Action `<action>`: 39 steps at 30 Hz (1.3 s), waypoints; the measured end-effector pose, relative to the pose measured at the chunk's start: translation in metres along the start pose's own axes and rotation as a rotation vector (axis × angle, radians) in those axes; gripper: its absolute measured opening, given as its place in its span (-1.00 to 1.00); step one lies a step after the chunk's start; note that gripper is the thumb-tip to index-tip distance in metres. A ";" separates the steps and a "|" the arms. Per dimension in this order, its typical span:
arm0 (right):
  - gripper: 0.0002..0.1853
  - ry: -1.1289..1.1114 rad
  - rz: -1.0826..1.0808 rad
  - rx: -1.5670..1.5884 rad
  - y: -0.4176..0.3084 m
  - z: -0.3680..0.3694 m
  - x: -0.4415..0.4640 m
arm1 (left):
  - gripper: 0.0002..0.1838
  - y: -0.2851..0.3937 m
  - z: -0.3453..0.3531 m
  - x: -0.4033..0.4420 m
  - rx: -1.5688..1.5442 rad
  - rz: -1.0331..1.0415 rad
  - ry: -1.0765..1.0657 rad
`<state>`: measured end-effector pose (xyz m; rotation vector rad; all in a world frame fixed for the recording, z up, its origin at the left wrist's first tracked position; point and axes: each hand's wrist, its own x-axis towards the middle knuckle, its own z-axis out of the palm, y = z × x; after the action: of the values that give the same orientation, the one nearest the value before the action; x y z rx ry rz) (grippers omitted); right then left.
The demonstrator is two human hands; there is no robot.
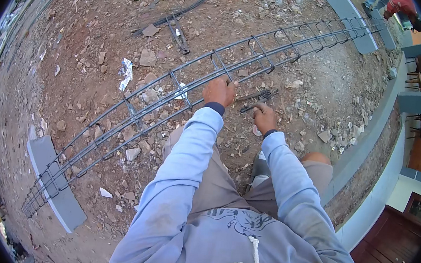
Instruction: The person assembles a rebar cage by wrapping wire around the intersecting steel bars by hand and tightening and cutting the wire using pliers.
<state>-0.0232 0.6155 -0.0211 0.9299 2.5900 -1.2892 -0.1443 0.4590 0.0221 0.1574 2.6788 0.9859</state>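
A long rebar cage, several steel bars joined by rectangular stirrups, runs diagonally across the view. My left hand is closed at its near side around the middle, fingers curled at a bar and partly hidden. Just right of it and lower, my right hand has its fingers bent, with the fingertips at the handle of dark metal pincers. Those pincers are just off the cage's near side, low over the soil; how firmly they are gripped is hard to see.
Grey blocks prop the cage at lower left and upper right. Another person in red is at the far end. A long-handled tool lies on the stony ground beyond. A low concrete wall borders the right.
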 end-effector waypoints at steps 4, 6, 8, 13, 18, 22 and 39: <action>-0.77 -0.095 0.174 0.510 -0.026 0.038 0.017 | -0.65 -0.004 -0.001 0.000 -0.052 0.034 -0.001; -0.75 -0.106 0.122 0.662 -0.036 0.043 0.016 | -0.67 -0.009 0.002 0.002 -0.073 0.043 -0.010; -0.73 -0.144 0.109 0.773 -0.037 0.041 0.021 | -0.68 -0.015 0.006 0.007 -0.086 0.057 -0.034; -0.67 -0.297 0.115 0.893 -0.038 0.045 0.045 | -0.72 -0.012 0.007 0.004 -0.053 0.094 0.007; -0.63 -0.357 0.123 1.005 -0.041 0.047 0.062 | -0.65 0.001 0.003 -0.005 -0.140 0.053 0.090; -0.68 -0.367 0.086 1.147 -0.045 0.050 0.070 | -0.63 0.006 0.001 -0.009 -0.184 0.086 0.129; -0.78 -0.066 -0.118 0.438 -0.050 0.049 0.047 | -0.72 -0.010 0.009 0.000 -0.406 0.038 0.009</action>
<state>-0.0975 0.5782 -0.0336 0.7763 2.3868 -1.9334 -0.1418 0.4569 0.0096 0.1192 2.4269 1.5156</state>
